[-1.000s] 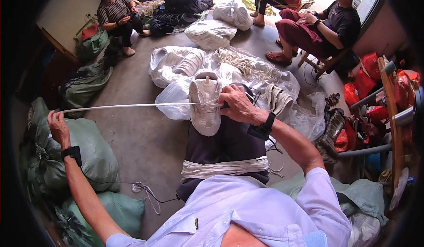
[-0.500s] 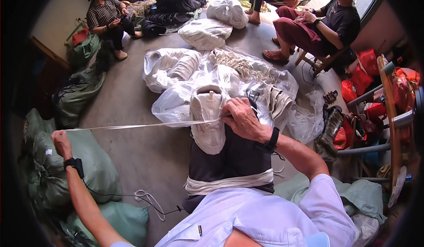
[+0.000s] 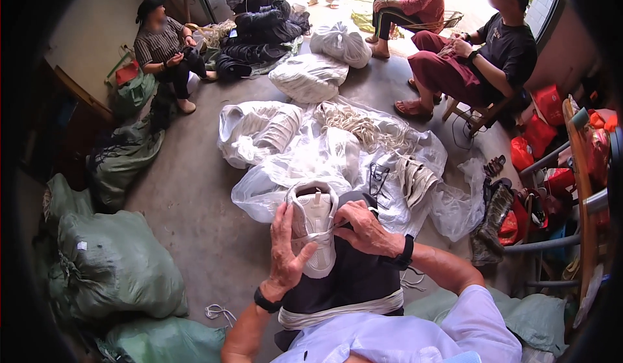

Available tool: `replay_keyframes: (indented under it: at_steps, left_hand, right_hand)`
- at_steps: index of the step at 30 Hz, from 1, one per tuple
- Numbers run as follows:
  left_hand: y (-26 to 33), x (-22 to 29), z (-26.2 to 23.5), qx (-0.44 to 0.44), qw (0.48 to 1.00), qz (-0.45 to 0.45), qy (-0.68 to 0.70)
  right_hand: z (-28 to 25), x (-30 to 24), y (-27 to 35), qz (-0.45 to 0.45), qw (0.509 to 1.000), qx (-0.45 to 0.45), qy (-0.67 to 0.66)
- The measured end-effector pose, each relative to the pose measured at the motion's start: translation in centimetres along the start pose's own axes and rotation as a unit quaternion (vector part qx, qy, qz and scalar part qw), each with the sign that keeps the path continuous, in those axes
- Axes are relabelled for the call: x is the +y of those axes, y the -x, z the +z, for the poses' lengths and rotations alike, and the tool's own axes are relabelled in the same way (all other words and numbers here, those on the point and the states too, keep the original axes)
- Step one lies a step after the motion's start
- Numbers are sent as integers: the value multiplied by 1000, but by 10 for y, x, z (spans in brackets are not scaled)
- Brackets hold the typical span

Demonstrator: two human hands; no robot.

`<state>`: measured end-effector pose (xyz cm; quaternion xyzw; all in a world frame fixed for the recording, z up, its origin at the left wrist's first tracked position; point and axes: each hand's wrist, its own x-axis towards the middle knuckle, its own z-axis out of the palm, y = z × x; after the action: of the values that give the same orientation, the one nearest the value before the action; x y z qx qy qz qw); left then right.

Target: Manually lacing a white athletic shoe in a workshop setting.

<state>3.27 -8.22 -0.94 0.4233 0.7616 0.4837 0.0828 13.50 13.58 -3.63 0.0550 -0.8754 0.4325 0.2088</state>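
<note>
Touching shoe point(image 3: 318, 223): left hand point(image 3: 285, 252), right hand point(image 3: 365, 228)

Bulging green sacks point(image 3: 123, 265) lie left — red bags point(image 3: 538, 132) crowd far right.

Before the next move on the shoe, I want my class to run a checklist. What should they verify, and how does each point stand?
1. Left hand at the left side of the white shoe: ok.
2. Right hand at its right side: ok.
3. Toe toward the wearer: ok.
4. Lace across the shoe's front: ok.
5. Every eyelet threaded: cannot tell, too small.
6. Lace bundle across the lap: ok.
</note>
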Motion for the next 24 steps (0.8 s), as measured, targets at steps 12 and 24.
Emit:
replay_keyframes:
  at_steps: [12, 24]
  left_hand:
    - [31, 12, 10, -33, 994, -39, -99]
    - [39, -5, 3, -41, 992, -13, -115]
  right_hand:
    - [11, 13, 16, -2, 994, -44, -104]
    - [17, 11, 15, -5, 993, -65, -95]
